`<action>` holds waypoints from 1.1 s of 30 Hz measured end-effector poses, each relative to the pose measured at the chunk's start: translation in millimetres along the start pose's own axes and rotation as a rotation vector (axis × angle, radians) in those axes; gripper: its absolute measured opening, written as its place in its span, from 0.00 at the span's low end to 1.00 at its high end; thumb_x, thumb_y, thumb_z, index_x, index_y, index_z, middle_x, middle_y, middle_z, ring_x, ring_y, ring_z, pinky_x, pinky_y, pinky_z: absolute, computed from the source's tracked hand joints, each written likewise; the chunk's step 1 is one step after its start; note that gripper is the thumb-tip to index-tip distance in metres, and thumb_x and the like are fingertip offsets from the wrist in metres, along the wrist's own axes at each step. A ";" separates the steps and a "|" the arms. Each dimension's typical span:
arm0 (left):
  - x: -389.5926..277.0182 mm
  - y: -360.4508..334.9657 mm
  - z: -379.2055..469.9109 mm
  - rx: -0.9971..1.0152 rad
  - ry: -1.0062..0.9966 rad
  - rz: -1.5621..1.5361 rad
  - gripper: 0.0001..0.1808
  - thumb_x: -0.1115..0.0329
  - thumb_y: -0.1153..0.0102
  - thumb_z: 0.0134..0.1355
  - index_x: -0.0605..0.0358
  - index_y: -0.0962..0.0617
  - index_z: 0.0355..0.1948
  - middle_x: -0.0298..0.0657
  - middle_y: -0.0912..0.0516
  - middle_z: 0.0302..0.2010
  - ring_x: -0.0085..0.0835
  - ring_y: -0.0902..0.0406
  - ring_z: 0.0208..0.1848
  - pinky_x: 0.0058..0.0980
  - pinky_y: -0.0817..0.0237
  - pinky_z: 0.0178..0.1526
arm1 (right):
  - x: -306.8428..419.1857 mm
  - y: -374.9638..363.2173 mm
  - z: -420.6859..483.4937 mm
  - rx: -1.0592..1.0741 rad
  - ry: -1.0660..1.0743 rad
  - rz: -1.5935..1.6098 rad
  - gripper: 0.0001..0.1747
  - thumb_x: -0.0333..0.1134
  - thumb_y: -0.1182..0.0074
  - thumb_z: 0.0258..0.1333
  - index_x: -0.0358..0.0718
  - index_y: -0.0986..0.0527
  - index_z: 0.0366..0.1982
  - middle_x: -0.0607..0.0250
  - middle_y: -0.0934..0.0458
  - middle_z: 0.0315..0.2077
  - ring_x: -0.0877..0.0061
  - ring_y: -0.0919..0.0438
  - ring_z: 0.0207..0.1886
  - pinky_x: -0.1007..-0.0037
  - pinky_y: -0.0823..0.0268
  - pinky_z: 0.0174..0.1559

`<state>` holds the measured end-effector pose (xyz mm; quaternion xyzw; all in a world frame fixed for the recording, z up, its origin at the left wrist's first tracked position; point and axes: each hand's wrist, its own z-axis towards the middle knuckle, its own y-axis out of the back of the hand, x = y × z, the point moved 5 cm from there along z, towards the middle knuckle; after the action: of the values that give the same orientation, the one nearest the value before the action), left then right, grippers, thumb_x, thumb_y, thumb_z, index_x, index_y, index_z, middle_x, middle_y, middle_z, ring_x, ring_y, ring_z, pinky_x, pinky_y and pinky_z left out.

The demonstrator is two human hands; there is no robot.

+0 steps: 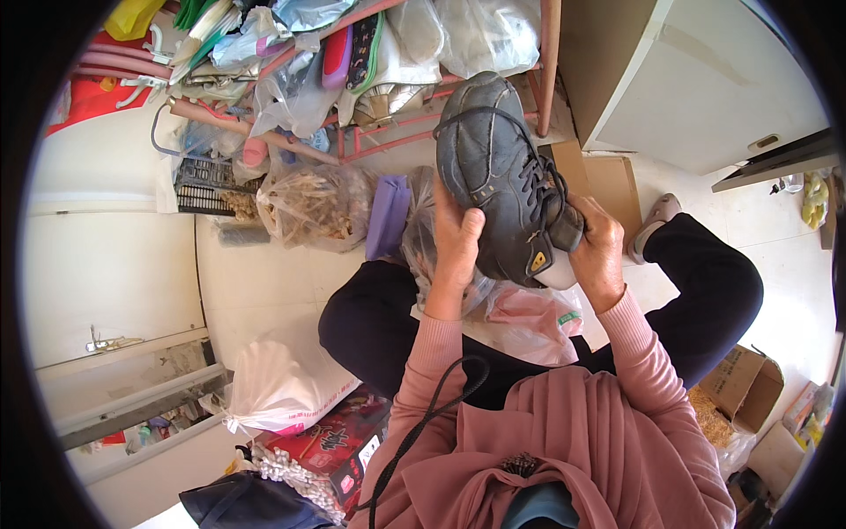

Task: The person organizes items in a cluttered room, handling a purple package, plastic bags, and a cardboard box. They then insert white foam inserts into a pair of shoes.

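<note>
A worn dark lace-up shoe [499, 168] is held up in front of me, toe pointing away. My left hand [456, 235] grips its left side, thumb on the upper and the other fingers mostly hidden. At the collar, my right hand [598, 241] pinches a dark padded part [566, 228] that looks like the tongue. Black laces [537, 178] run through the eyelets, and one strand loops over the toe. Pale lining [558, 272] shows at the opening. Below the shoe, between my legs, lies a clear plastic bag with pink material [529, 314] inside.
A pink metal rack [550, 79] loaded with bags and shoes stands ahead. Near its foot are a stuffed clear bag [320, 205] and a purple package [388, 217]. A white bag [284, 370] sits left, a cardboard box [747, 390] right. A cabinet [707, 79] stands at upper right.
</note>
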<state>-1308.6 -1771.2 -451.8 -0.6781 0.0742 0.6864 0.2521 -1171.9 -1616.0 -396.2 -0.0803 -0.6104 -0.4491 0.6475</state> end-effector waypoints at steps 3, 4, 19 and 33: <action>15.4 -2.3 -4.4 0.248 0.207 -0.005 0.55 0.28 0.37 0.54 0.65 0.35 0.67 0.43 0.28 0.63 0.33 0.32 0.64 0.32 0.42 0.66 | 0.8 3.3 -1.5 0.013 0.002 0.024 0.15 0.23 0.42 0.51 0.31 0.20 0.44 0.50 0.19 0.34 0.55 0.18 0.38 0.65 0.27 0.40; 17.6 -3.1 -6.7 0.251 0.215 -0.031 0.56 0.28 0.37 0.53 0.66 0.35 0.67 0.43 0.27 0.62 0.33 0.31 0.63 0.32 0.42 0.66 | 0.9 4.3 -2.0 0.015 0.005 0.015 0.15 0.23 0.42 0.51 0.32 0.20 0.44 0.50 0.19 0.34 0.55 0.18 0.38 0.65 0.27 0.40; 17.4 -13.7 -3.8 0.121 0.313 -0.182 0.42 0.36 0.46 0.65 0.62 0.33 0.66 0.42 0.25 0.61 0.30 0.25 0.59 0.32 0.31 0.60 | -19.2 11.1 -21.0 0.219 -0.115 0.323 0.34 0.40 0.35 0.56 0.32 0.34 0.59 0.49 0.24 0.49 0.69 0.21 0.49 0.67 0.28 0.48; 9.4 -20.9 -2.1 0.048 0.293 0.064 0.48 0.37 0.45 0.66 0.61 0.45 0.72 0.47 0.31 0.66 0.34 0.32 0.65 0.31 0.42 0.68 | -49.1 -15.9 -26.0 0.126 -0.491 0.550 0.22 0.31 0.41 0.58 0.32 0.29 0.53 0.62 0.23 0.41 0.79 0.24 0.44 0.76 0.30 0.47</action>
<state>-1297.0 -1751.8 -456.0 -0.7623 0.1481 0.5857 0.2324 -1156.8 -1618.5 -451.9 -0.3066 -0.7296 -0.1873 0.5818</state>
